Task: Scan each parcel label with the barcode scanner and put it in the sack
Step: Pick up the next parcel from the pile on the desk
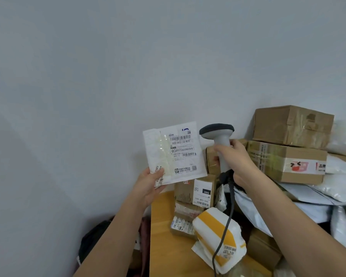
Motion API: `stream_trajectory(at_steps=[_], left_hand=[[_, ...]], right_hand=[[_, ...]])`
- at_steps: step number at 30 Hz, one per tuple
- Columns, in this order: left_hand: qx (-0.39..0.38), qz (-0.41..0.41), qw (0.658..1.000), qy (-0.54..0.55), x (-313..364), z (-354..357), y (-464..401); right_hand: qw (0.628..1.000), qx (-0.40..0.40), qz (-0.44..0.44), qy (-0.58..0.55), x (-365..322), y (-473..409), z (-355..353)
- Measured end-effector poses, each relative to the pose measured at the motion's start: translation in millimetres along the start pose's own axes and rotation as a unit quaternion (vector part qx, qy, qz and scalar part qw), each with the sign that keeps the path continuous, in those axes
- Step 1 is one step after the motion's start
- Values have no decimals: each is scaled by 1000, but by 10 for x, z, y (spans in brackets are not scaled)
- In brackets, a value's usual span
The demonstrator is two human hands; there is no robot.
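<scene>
**Inspector:** Now, start with the big items.

**Assistant:** Grey wall [108, 76] fills most of the view. Below it, a wooden table [160, 226] carries a heap of parcels. Two brown boxes stand stacked at the right: the top box [292, 125] sits on the taped box [284, 162]. White poly bags [308, 196] lie under and beside them.

**Inspector:** Anything in the foreground?

**Assistant:** A white parcel with yellow bands [214, 226] lies on the table's near end, and the scanner's cable [225, 232] hangs across it. Behind it stands a small carton [194, 191] with a label reading "090". A dark shape on the floor at the left [94, 240] may be the sack — I cannot tell.

**Inspector:** The hands?

**Assistant:** The left hand [148, 186] pinches the flat white mailer [174, 152] by its lower left corner, thumb on the front, fingers behind. The mailer is held up in the air ahead of the wall, label facing the camera, tilted slightly. The right hand [236, 158] has its fingers wrapped round the scanner [220, 140] at the grey handle, held upright.

**Inspector:** Relation between the two?

**Assistant:** The scanner's dark head stands just beside the mailer's upper right edge — near, not touching.
</scene>
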State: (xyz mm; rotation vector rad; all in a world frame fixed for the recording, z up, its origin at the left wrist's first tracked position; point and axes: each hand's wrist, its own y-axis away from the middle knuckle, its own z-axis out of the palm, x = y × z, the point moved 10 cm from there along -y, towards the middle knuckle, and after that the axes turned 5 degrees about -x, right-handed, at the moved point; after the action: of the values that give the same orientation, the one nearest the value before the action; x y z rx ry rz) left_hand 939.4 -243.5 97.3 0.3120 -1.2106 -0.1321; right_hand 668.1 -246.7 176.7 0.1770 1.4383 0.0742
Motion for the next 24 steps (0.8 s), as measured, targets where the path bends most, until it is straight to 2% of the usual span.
stream_trajectory(at_steps=[6, 11, 16, 24], left_hand=[[91, -25, 995, 43, -212, -283, -75], [128, -44, 989, 56, -363, -480, -121], [156, -55, 984, 70, -431, -635, -131], [176, -54, 979, 88, -489, -791, -146]], right_hand=[[995, -95, 13, -40, -212, 181, 209], [985, -161, -31, 46, -461, 413, 350], [976, -170, -65, 118, -635, 606, 419], [975, -179, -75, 107, -749, 764, 463]])
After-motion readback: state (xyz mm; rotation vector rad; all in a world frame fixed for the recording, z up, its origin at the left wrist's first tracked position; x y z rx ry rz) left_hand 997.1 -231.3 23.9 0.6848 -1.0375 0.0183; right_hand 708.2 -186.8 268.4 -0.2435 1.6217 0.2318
